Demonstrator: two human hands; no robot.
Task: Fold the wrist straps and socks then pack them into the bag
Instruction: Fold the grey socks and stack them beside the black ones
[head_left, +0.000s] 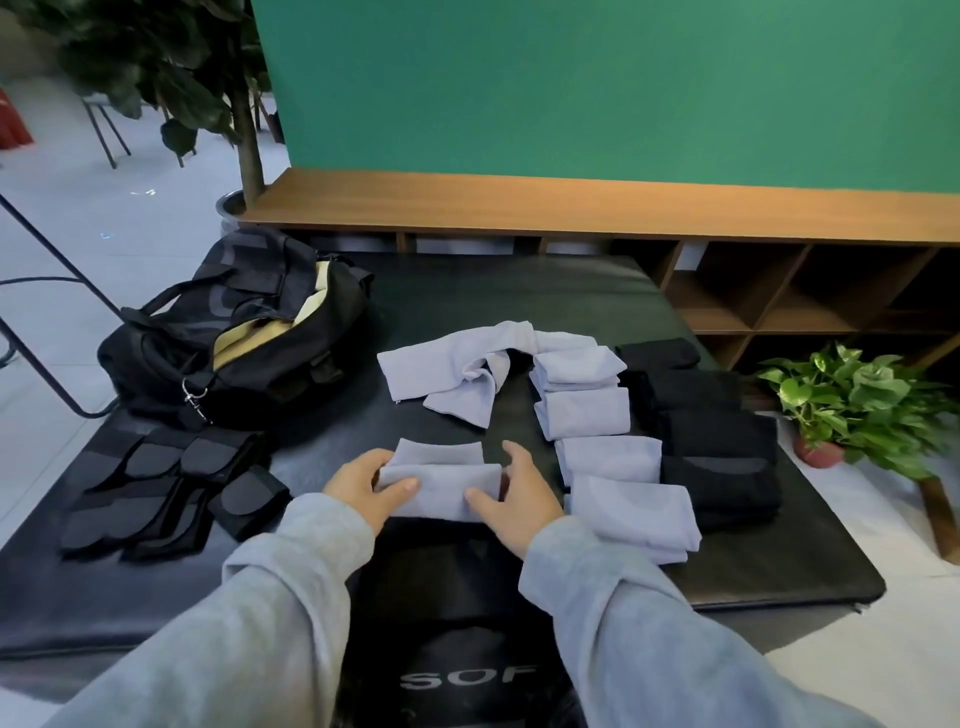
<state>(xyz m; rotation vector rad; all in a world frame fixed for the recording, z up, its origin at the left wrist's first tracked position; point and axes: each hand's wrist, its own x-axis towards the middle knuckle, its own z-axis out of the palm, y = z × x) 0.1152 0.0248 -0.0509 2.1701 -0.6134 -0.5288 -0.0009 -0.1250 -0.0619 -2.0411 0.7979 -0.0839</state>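
Note:
A light grey sock (441, 480) lies folded on the black mat (753, 571) in front of me. My left hand (358, 480) grips its left end, thumb on top. My right hand (511, 499) grips its right end the same way. Unfolded grey socks (467, 371) lie behind it. Several folded grey socks (605, 452) sit in a column to the right, with folded black socks (717, 447) beside them. Black wrist straps (171, 488) lie at the left. The black bag (234, 338) stands open at the back left, showing a tan lining.
A wooden shelf unit (727, 291) runs behind the mat below a green wall. A potted green plant (852, 405) stands on the floor to the right. A tree trunk (247, 130) in a pot and chair legs are at the back left.

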